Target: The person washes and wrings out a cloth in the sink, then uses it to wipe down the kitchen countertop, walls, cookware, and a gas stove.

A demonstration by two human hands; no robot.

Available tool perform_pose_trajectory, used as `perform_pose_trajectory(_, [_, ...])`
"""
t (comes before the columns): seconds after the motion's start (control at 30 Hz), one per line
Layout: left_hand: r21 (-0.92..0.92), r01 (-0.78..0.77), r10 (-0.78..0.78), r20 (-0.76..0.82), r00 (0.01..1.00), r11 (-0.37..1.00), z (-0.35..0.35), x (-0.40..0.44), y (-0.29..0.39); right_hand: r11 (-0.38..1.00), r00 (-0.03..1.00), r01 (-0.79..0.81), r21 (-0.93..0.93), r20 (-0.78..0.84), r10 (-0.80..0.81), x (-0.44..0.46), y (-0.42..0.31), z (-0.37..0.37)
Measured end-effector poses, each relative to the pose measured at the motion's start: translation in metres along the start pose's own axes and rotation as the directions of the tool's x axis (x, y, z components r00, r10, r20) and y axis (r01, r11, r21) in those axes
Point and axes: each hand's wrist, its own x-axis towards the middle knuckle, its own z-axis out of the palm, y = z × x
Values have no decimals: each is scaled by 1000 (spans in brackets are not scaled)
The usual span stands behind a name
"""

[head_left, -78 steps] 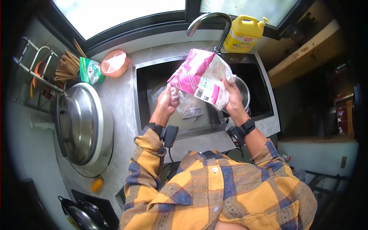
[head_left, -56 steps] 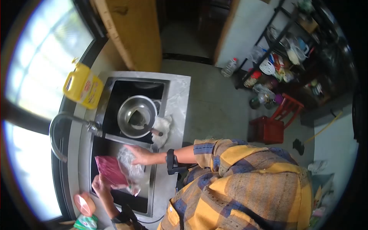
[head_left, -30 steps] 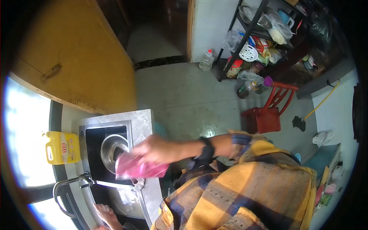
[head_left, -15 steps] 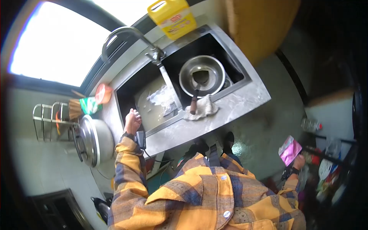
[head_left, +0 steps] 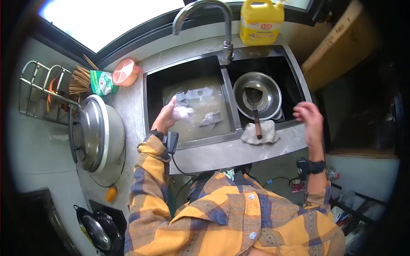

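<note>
Yellow plastic makes up the jug (head_left: 262,26) at the counter's back edge, behind the right basin; its label carries large red characters and smaller lines under them, too blurred to read for certain. Near the counter's back left corner, the green-and-white packet (head_left: 101,82) shows a green mark on a white panel, equally illegible, just beside the pink container (head_left: 125,71).

In the left basin (head_left: 159,73), near its front left corner, the pale lump (head_left: 183,112) looks whitish, glossy and smeared by blur, so its outline is uncertain. The person's left hand (head_left: 165,114) grasps it, thumb uppermost, the other fingers hidden. Cloudy water (head_left: 188,131) lies around it, and toward the basin's front right corner sits the grey piece (head_left: 210,119), wrinkled and dull.

The right hand (head_left: 309,117) hangs at the counter's right edge, fingers loosely bent and released, with nothing in them. To its left, in the right basin (head_left: 290,81), stands the steel bowl (head_left: 275,98); the dark utensil (head_left: 253,92) leans out over its rim, wooden handle resting on the white cloth (head_left: 270,132) at the counter's front edge.
</note>
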Motion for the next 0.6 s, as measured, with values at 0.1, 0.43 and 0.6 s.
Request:
perform_pose_trajectory(0.1, [208,118,-23,-409,912,971,-11,10,20,990,857,-29,-141,506,97,28,-15,117])
perform_pose_trajectory(0.43, [358,90,-43,-137,990,929,-76,41,46,570,450,188,-800,586,673,100,132,324])
perform_pose_trajectory(0.6, [671,38,87,-152,985,740,-117,115,-2,456,478,419,-785,618,624,89,253,335])
